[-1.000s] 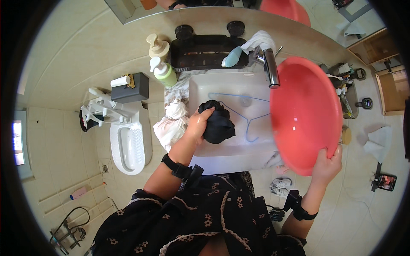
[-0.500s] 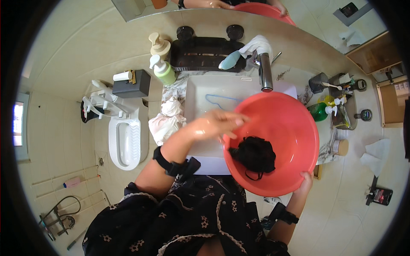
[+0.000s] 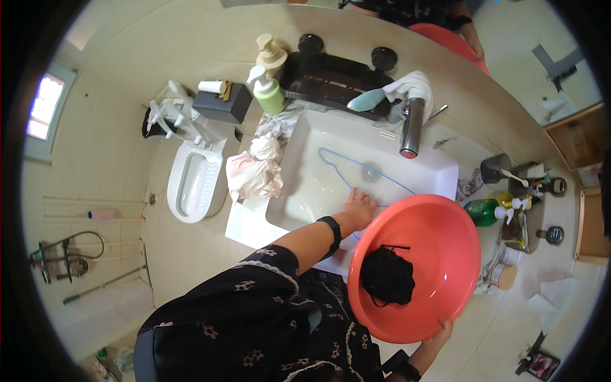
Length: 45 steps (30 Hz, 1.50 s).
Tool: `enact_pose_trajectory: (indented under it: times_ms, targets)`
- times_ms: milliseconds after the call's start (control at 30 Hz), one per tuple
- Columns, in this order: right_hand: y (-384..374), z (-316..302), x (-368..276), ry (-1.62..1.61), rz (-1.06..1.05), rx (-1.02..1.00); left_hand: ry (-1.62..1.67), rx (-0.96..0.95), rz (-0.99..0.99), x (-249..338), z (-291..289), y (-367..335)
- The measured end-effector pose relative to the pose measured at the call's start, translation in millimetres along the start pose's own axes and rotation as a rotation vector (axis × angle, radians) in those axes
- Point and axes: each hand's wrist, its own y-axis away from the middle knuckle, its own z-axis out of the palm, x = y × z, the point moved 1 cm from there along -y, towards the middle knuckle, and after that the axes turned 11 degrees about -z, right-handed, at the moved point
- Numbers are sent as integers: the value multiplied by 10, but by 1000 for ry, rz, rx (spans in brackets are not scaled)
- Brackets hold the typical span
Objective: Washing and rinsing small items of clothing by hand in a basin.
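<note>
My right hand (image 3: 440, 333) grips the near right rim of a red plastic basin (image 3: 445, 254), which is tilted over the sink's front right. A bunched black cloth garment (image 3: 387, 276) with thin straps lies inside the basin. Inside the white sink (image 3: 294, 172), my left hand (image 3: 360, 209) reaches down beside the basin, fingers stretched out over a thin blue clothes hanger (image 3: 388, 177). Whether the fingertips touch the hanger is hard to tell. The basin covers part of the hanger.
A chrome faucet (image 3: 412, 130) overhangs the sink, a white cloth draped on it. White crumpled cloth (image 3: 254, 172) sits on the left counter edge. Pump bottles (image 3: 268, 95) stand behind it; a green bottle (image 3: 482, 212) and cups stand right. A squat toilet (image 3: 198, 181) is left.
My left hand has moved from above the basin's left rim down into the sink by the hanger. The basin has come nearer to me, still held by my right hand. The view has turned.
</note>
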Motion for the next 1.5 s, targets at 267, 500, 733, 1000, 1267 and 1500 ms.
enact_pose_trajectory:
  times_ms: [267,500,733,1000,1267,1500]
  targets:
    - [-18,-242,-123,71,20,62,-108,79,91,-49,-233,-34]
    - [-180,-154,-122,14,14,-65,-333,232,38,-244,-1381,676]
    - [-626,336,209,-61,-5,-112,-355,562,-161,-961,-1950,1582]
    - [-837,1298,662,-96,110,-190,-241,733,-392,-1333,-2202,2560]
    - [-853,1136,1043,247,268,-425,-50,559,-98,-974,-2018,2702]
    - [14,1601,-138,1184,-978,-938,-20,360,259,-279,-1510,2114]
